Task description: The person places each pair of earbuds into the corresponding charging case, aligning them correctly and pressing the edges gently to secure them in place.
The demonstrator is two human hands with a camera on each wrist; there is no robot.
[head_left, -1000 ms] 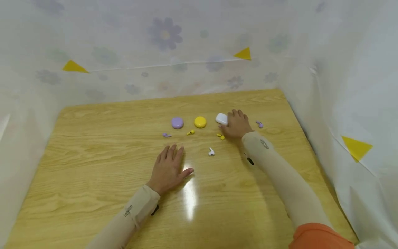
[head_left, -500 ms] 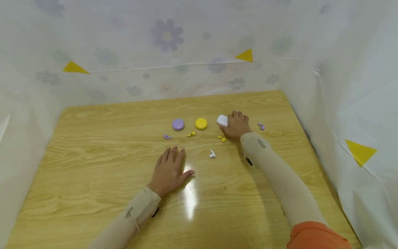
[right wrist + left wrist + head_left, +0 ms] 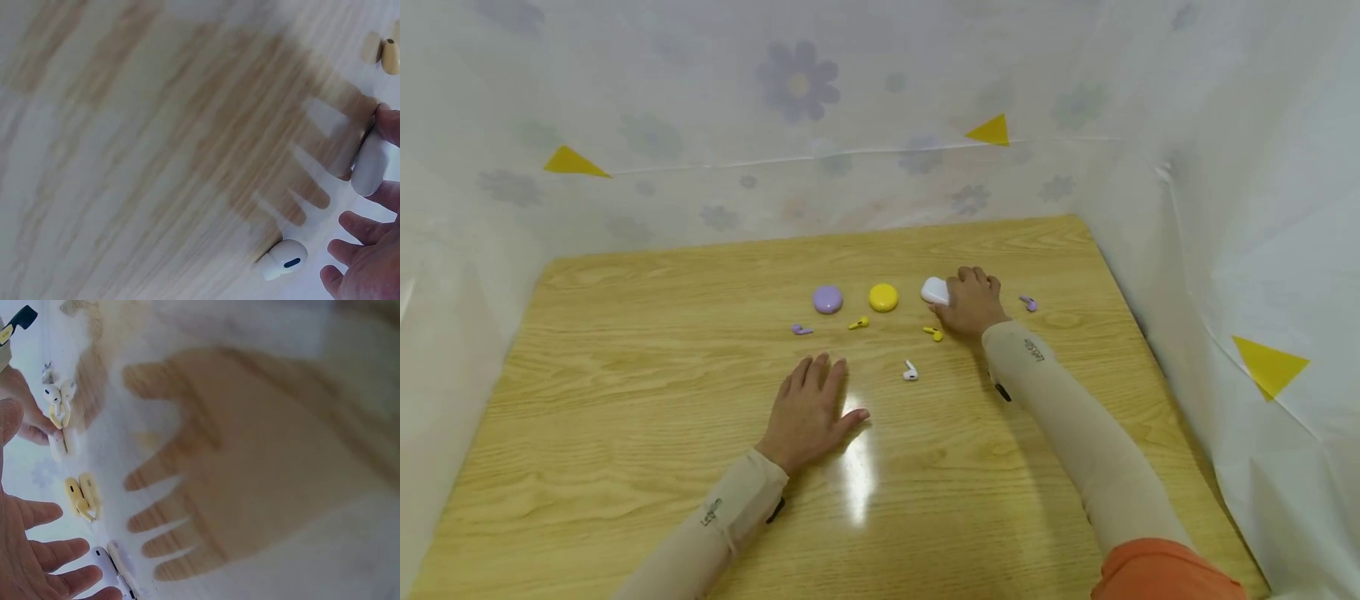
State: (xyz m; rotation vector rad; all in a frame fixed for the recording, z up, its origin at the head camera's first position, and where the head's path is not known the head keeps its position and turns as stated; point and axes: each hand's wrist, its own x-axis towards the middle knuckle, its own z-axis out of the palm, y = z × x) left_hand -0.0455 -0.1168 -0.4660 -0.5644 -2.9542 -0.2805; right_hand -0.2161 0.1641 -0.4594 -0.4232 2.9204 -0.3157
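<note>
At the back of the wooden table, my right hand grips a rounded white earbud case. In the right wrist view the thumb and a finger pinch this white case while the other fingers spread away from it. My left hand lies palm down near the middle of the table, fingers extended and thumb out, holding nothing. A white earbud lies between the two hands. Near my right thumb is a yellow earbud. Another white earbud shows only beside the right fingers, hidden in the head view.
A round yellow case and a round purple case stand left of the white one. Before them lie a second yellow earbud and a purple earbud. Another purple earbud sits at right. White flowered sheeting surrounds the table.
</note>
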